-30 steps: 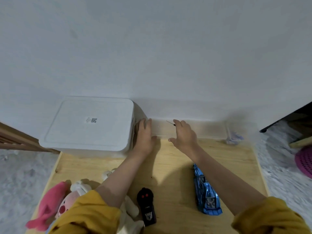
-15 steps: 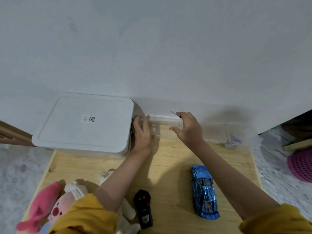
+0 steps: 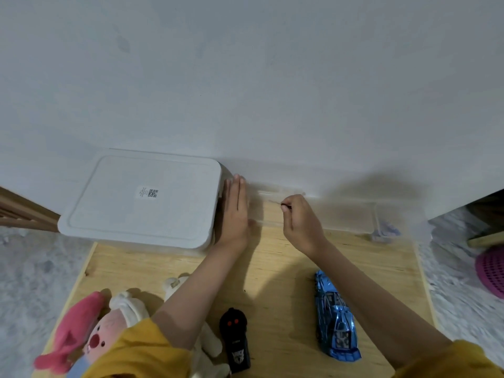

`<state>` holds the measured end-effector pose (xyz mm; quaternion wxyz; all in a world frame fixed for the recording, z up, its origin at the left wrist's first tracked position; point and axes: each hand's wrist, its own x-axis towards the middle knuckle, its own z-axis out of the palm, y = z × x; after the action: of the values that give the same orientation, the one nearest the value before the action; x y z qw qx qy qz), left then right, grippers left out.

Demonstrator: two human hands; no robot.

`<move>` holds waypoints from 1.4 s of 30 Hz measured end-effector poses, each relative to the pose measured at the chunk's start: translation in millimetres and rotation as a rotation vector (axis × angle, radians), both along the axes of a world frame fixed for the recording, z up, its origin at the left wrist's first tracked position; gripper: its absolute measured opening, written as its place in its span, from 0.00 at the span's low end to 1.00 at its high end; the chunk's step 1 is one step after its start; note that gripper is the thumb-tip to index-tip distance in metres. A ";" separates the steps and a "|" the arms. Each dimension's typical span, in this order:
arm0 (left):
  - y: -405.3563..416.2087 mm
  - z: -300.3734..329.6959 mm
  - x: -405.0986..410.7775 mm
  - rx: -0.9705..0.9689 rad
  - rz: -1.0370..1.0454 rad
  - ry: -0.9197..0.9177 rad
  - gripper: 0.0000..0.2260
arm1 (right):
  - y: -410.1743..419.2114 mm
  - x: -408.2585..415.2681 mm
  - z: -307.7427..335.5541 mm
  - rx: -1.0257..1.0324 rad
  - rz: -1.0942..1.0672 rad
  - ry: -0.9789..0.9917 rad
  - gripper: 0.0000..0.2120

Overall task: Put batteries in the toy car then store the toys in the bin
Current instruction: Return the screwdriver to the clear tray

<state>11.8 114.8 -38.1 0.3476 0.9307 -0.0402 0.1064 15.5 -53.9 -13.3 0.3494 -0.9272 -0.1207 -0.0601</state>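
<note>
A blue toy car (image 3: 335, 315) lies on the wooden table (image 3: 381, 263), near my right forearm. A black remote control (image 3: 236, 339) lies between my arms. The white bin (image 3: 147, 197) stands at the back left with its lid on. My left hand (image 3: 236, 214) is flat with straight fingers, between the bin and the left end of a clear plastic box (image 3: 343, 215). My right hand (image 3: 300, 222) hovers over that box with curled fingers and pinches a thin dark tool (image 3: 285, 205). No batteries show.
A pink and white plush toy (image 3: 90, 334) lies at the table's front left, partly under my yellow sleeve. A cream plush (image 3: 174, 285) pokes out behind my left arm. The white wall rises right behind the bin. A purple basket (image 3: 491, 271) sits on the floor at right.
My left hand's fingers have straightened beside the clear box. My right hand has come off the box's far rim and drawn back a little, still pinching the thin tool.
</note>
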 end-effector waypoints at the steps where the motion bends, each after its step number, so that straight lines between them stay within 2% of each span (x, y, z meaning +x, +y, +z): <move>1: -2.5 1.5 0.8 -0.006 -0.002 0.009 0.47 | -0.3 1.8 -2.6 -0.020 0.008 -0.006 0.05; 5: -2.5 5.3 1.1 -0.033 -0.026 0.025 0.45 | 6.9 13.2 -5.8 -0.088 0.008 0.046 0.05; 9: -3.3 2.1 1.9 -0.024 -0.024 0.006 0.49 | 18.9 31.6 -2.9 -0.315 0.029 0.238 0.08; 13: -2.7 1.8 0.9 -0.015 -0.025 -0.005 0.50 | 23.9 38.2 -8.9 -0.329 -0.004 0.347 0.12; 16: -3.5 3.0 -0.4 -0.022 -0.033 -0.006 0.48 | 22.4 37.7 -12.1 -0.278 -0.037 0.375 0.11; 21: -4.1 5.5 0.6 -0.028 -0.036 -0.040 0.47 | 12.8 22.9 -8.4 -0.143 -0.062 0.283 0.06; 25: -5.9 10.6 -2.4 -0.040 -0.030 -0.060 0.44 | -0.9 -0.4 1.6 -0.029 -0.093 -0.159 0.02; 28: -5.5 10.3 -2.8 -0.019 -0.012 -0.030 0.41 | -12.0 2.3 18.5 -0.084 -0.133 -0.307 0.07; 31: -4.1 9.7 -4.6 0.001 -0.017 -0.011 0.39 | -18.2 11.6 22.2 -0.148 -0.009 -0.316 0.14; 35: -4.2 8.6 -13.9 -0.028 -0.016 0.014 0.31 | -19.1 10.3 10.7 -0.245 0.147 -0.290 0.17; 39: -7.5 6.9 -21.9 -0.011 0.047 0.079 0.22 | -16.6 0.6 4.1 -0.234 0.143 -0.220 0.21; 42: -6.6 2.6 -22.3 0.057 0.057 0.142 0.13 | -14.8 -7.7 -1.3 -0.276 0.133 -0.134 0.19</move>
<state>-10.5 108.2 -35.6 0.3200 0.9462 0.0079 0.0485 7.8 -68.7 -14.5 0.2133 -0.9503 -0.2118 -0.0812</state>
